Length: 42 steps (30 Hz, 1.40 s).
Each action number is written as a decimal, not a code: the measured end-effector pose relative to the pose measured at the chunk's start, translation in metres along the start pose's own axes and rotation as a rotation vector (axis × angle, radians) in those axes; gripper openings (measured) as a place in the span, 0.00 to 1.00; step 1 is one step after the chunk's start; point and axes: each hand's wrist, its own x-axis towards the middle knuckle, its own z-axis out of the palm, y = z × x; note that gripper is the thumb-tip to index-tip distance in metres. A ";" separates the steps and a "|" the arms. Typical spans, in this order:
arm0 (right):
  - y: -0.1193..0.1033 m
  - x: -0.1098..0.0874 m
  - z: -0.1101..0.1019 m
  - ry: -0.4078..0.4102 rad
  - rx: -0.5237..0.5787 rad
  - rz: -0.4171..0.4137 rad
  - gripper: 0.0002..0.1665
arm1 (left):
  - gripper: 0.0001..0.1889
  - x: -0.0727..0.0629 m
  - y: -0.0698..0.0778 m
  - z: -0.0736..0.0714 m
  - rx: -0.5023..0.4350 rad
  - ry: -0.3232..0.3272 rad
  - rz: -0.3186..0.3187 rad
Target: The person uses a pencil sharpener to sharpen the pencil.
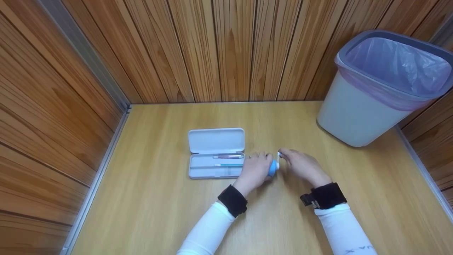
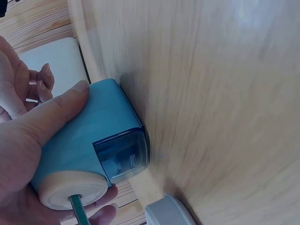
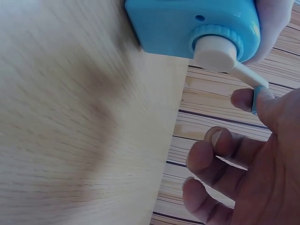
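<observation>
A blue hand-crank pencil sharpener (image 2: 110,119) with a dark clear shavings drawer (image 2: 123,157) stands on the table. My left hand (image 1: 255,168) grips its body, the thumb lying along one side. A green pencil (image 2: 78,211) sticks out of the sharpener's round cream front. Seen from the head, the pencil reaches left over the open pencil case (image 1: 216,141). On the opposite side, the white crank arm (image 3: 247,75) ends in a small blue knob (image 3: 255,101). My right hand (image 1: 302,166) pinches this knob between thumb and forefinger; its other fingers are loosely curled.
Another pencil (image 1: 228,156) lies inside the grey case. A pale waste bin (image 1: 361,106) with a dark rim and a pinkish liner stands at the back right. Wooden plank walls (image 1: 233,53) bound the table (image 1: 152,212) at the back and sides.
</observation>
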 end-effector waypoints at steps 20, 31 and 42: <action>0.008 0.012 0.013 -0.073 0.103 0.150 0.20 | 0.34 -0.001 -0.002 0.002 -0.064 -0.020 0.011; 0.016 0.015 0.033 -0.123 0.071 0.145 0.15 | 0.36 0.000 -0.001 0.001 -0.033 0.016 -0.002; 0.015 0.014 0.035 -0.167 0.064 0.176 0.14 | 0.35 -0.001 0.001 0.002 -0.052 0.008 -0.012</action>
